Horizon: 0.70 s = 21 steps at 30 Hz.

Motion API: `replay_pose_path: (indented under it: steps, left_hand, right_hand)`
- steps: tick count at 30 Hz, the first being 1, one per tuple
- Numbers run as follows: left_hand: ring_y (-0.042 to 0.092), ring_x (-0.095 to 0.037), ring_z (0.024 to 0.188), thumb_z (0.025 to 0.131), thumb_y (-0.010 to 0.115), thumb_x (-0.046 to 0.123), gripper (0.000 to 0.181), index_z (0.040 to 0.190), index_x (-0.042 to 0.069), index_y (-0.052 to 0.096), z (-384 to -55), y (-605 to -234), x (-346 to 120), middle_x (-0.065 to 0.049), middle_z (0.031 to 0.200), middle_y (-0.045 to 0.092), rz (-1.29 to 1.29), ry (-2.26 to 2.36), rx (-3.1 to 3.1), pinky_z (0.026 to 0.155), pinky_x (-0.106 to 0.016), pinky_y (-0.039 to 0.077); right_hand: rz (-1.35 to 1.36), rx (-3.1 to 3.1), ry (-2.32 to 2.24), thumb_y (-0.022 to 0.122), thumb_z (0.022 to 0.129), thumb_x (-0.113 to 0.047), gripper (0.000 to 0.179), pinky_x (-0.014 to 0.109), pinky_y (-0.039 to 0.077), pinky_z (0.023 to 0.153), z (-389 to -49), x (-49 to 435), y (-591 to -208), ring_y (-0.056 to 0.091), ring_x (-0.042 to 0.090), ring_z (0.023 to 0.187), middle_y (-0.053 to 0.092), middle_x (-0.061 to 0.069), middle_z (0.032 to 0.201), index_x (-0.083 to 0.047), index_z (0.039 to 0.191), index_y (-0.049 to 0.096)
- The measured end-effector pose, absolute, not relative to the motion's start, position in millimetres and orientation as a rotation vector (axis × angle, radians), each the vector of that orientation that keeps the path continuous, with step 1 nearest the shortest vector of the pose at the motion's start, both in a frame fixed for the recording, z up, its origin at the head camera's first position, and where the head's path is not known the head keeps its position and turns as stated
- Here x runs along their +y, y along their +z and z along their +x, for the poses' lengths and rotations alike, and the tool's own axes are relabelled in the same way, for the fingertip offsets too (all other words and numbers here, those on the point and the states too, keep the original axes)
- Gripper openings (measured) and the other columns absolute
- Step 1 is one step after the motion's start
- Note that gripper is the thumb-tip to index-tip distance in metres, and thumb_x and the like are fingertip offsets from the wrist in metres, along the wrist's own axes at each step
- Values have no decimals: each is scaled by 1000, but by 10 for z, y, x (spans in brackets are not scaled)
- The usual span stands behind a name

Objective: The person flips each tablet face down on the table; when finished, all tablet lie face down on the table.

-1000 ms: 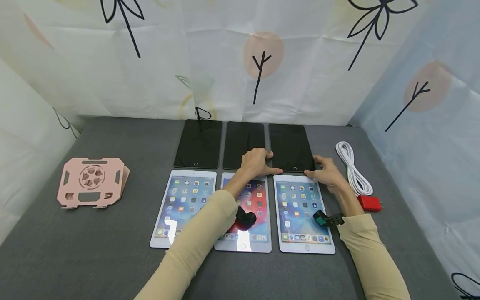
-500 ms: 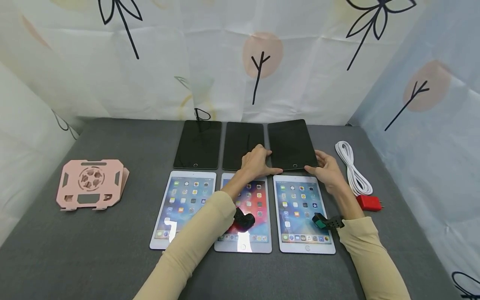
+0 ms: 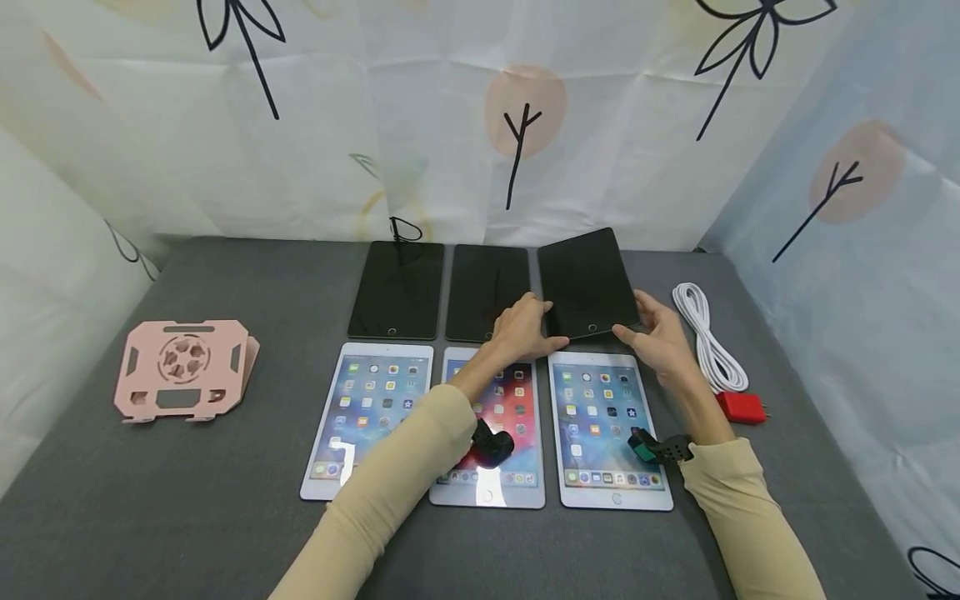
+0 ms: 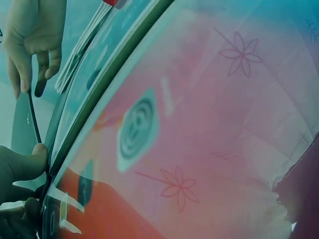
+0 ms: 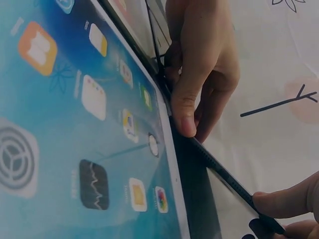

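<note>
A black tablet (image 3: 588,283) at the right end of the back row is tilted, its right side raised higher than its left. My left hand (image 3: 522,327) pinches its near left corner, thumb along the front edge. At the near right corner my right hand (image 3: 660,335) grips it between thumb and fingers. The right wrist view shows the tablet's thin edge (image 5: 224,174) running between both thumbs. Two more black tablets, one left (image 3: 397,289) and one middle (image 3: 487,287), lie flat beside it. Nearest in front lies a white tablet (image 3: 611,429) with its screen lit.
Two other lit white tablets, left (image 3: 367,417) and middle (image 3: 517,417), complete the front row; my left forearm crosses over them. A pink folding stand (image 3: 183,367) is at far left. A white cable (image 3: 708,337) and a red charger (image 3: 741,408) lie right of my right hand.
The right black tablet has gone from lying flat to tilted, its right side and far edge rising. My right hand has moved slightly up with it; my left hand has shifted slightly.
</note>
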<state>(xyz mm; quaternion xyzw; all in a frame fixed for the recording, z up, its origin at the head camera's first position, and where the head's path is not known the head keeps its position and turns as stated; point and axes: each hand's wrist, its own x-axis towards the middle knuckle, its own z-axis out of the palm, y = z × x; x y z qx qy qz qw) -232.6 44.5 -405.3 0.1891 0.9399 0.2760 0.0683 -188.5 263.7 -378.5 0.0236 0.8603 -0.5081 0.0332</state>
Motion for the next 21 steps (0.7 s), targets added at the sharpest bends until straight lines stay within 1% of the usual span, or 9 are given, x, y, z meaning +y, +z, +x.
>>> replay_pose_path:
  steps: [3, 6, 8, 10, 12, 14, 16, 19, 21]
  left_hand:
    - [56, -19, 82, 91, 76, 43, 70, 149, 10, 54, -2313, -4042, 474, -11, 140, 58, 561, 856, 2816, 64, -28, 50]
    - [61, -21, 92, 91, 76, 41, 68, 148, 10, 55, -2300, -4036, 509, -12, 141, 58, 544, 882, 2810, 73, -33, 55]
    - [63, -23, 99, 91, 76, 40, 67, 148, 11, 55, -2292, -4034, 532, -11, 141, 58, 527, 902, 2808, 79, -35, 57]
    - [63, -23, 102, 92, 76, 38, 65, 148, 12, 56, -2288, -4039, 554, -11, 141, 59, 514, 927, 2800, 79, -35, 56]
    - [63, -22, 100, 92, 76, 37, 64, 147, 13, 56, -2288, -4049, 576, -11, 139, 60, 500, 956, 2794, 77, -33, 55]
    - [61, -22, 97, 91, 77, 37, 63, 147, 14, 57, -2284, -4057, 598, -10, 138, 61, 483, 984, 2789, 75, -32, 53]
    - [62, -22, 99, 91, 77, 37, 62, 146, 15, 58, -2277, -4066, 618, -10, 138, 62, 471, 1007, 2786, 79, -33, 54]
    - [63, -23, 107, 91, 77, 37, 62, 146, 16, 58, -2258, -4065, 643, -9, 140, 61, 467, 1029, 2781, 87, -37, 56]
    - [64, -25, 115, 91, 77, 37, 61, 146, 16, 59, -2248, -4063, 662, -9, 141, 61, 471, 1038, 2780, 93, -40, 55]
  right_hand:
    - [31, 2685, -1564, 59, 100, 0, 70, 61, 38, 112, -1863, 2626, -3741, 35, 46, 147, 38, 27, 160, -2, 161, 26]
    - [-8, 2729, -1552, 60, 99, -1, 68, 44, 47, 101, -1846, 2614, -3693, 39, 45, 143, 40, 26, 159, -3, 160, 29]
    - [-24, 2753, -1540, 61, 99, -1, 69, 33, 47, 95, -1832, 2609, -3667, 41, 44, 142, 40, 25, 159, -3, 161, 30]
    - [-40, 2773, -1530, 61, 99, -1, 69, 23, 44, 89, -1820, 2605, -3648, 41, 44, 141, 40, 24, 160, -4, 161, 29]
    - [-50, 2787, -1525, 61, 99, -2, 70, 20, 44, 88, -1808, 2601, -3632, 42, 44, 139, 40, 24, 160, -5, 161, 29]
    - [-55, 2801, -1524, 61, 99, -1, 70, 30, 47, 93, -1800, 2594, -3626, 42, 45, 139, 40, 24, 160, -5, 161, 28]
    - [-58, 2807, -1538, 61, 99, -1, 71, 40, 50, 98, -1793, 2590, -3620, 43, 45, 139, 40, 24, 160, -5, 161, 28]
    - [-45, 2801, -1564, 60, 99, 1, 72, 61, 45, 106, -1782, 2586, -3610, 42, 47, 140, 38, 25, 161, -5, 162, 25]
    - [-34, 2795, -1579, 59, 99, 2, 73, 62, 44, 107, -1774, 2585, -3597, 42, 47, 141, 39, 26, 160, -6, 163, 24]
